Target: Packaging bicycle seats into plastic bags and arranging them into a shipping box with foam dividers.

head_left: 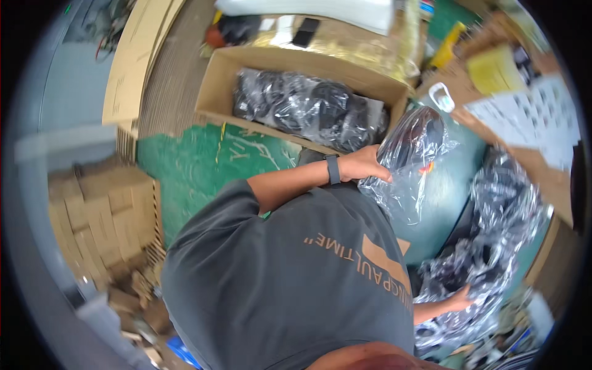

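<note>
My left hand [364,165], with a dark band on its wrist, is closed on a clear plastic bag [410,145] holding something dark. The bag hangs beside the right end of an open cardboard box [217,80]. Inside that box lie dark, plastic-wrapped parts [302,105]. At the lower right, my right hand [456,301] has its fingers curled at a large bundle of dark parts in clear plastic [481,253]. The plastic's glare hides what exactly the wrapped things are, and part of the right hand's grip.
Stacked cardboard [98,216] stands at left, with flat cardboard sheets [132,68] farther up. Behind the box, a bench [357,46] carries a black phone-like slab [305,32] and white foam. A printed sheet [530,114] lies at right. Loose clutter [505,345] fills the lower right corner.
</note>
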Action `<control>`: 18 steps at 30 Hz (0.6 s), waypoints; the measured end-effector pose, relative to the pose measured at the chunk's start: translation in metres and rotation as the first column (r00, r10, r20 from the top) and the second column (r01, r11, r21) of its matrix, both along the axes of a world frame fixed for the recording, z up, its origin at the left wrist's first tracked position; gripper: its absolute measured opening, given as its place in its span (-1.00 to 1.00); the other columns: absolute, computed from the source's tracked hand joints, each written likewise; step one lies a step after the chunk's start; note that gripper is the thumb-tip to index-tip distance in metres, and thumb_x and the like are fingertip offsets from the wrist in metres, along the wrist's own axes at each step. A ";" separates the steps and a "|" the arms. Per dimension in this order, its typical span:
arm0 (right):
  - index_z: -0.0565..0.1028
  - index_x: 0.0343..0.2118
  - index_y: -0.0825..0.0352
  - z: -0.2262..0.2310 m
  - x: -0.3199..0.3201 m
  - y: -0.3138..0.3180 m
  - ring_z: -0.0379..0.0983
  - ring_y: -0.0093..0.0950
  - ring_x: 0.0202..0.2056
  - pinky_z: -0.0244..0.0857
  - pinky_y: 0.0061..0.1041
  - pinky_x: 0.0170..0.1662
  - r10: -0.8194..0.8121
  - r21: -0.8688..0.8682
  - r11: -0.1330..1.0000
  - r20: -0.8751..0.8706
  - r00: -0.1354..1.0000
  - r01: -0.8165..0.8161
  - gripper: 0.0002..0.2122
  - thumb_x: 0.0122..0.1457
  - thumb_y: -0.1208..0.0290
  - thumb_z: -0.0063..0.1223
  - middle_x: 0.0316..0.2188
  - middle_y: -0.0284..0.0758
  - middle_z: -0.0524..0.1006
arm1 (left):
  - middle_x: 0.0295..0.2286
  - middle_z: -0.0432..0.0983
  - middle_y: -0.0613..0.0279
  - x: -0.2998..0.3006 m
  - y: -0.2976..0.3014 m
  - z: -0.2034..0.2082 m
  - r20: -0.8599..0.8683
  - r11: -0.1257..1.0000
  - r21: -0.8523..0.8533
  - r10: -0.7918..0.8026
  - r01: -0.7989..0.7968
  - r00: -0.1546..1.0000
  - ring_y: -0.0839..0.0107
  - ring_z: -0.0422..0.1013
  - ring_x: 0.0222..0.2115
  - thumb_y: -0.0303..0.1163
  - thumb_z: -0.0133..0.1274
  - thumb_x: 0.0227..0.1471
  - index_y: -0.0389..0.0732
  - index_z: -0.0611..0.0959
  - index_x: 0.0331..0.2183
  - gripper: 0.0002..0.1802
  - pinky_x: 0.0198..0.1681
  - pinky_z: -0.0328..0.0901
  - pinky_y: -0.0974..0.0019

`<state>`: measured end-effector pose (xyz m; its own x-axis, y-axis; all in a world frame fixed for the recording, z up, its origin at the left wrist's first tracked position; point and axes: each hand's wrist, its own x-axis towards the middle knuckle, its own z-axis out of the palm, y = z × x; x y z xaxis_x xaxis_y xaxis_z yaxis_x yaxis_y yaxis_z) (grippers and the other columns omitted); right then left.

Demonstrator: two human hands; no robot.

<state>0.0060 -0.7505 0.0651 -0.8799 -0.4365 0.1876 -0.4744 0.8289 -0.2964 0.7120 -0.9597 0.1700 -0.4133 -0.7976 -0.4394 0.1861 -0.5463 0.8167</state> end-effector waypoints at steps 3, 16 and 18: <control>0.45 0.24 0.47 0.056 0.221 -0.047 0.57 -0.14 0.03 0.43 -0.10 0.17 0.207 -0.608 0.794 0.266 0.941 -0.002 -0.25 0.15 -0.03 0.43 0.09 -0.02 0.59 | 0.02 0.60 0.16 0.066 -0.007 0.001 0.069 0.993 -0.008 0.122 -0.122 0.990 0.42 0.51 0.01 -0.50 0.39 -0.03 -0.35 0.49 0.24 -0.21 0.15 0.39 0.27; 0.47 0.21 0.42 0.060 0.759 -0.318 0.61 -0.26 -0.03 0.45 -0.22 0.14 0.714 -0.484 0.325 0.689 -0.125 -0.813 -0.33 -0.03 0.44 0.45 -0.06 -0.17 0.67 | -0.16 0.65 -0.31 0.529 -0.010 -0.166 0.872 0.931 -0.124 0.267 -0.343 0.410 -0.03 0.62 -0.11 -0.06 0.51 -0.27 -0.55 0.51 -0.06 -0.10 0.02 0.47 0.12; 0.49 0.21 0.31 0.072 0.851 -0.366 0.61 -0.12 -0.01 0.41 -0.16 0.15 0.794 -0.197 -0.064 0.584 -0.170 -0.978 -0.34 -0.06 0.54 0.40 -0.12 -0.19 0.70 | -0.16 0.66 -0.30 0.584 -0.010 -0.200 0.884 0.921 -0.172 0.301 -0.349 0.358 -0.05 0.62 -0.10 -0.06 0.52 -0.26 -0.54 0.50 -0.04 -0.08 0.04 0.47 0.10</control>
<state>0.8566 -1.1165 0.1372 0.5543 -0.7837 -0.2804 -0.6952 -0.2506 -0.6737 1.2962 -0.9697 -0.0298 0.5109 -0.7505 -0.4192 -0.4500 -0.6490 0.6135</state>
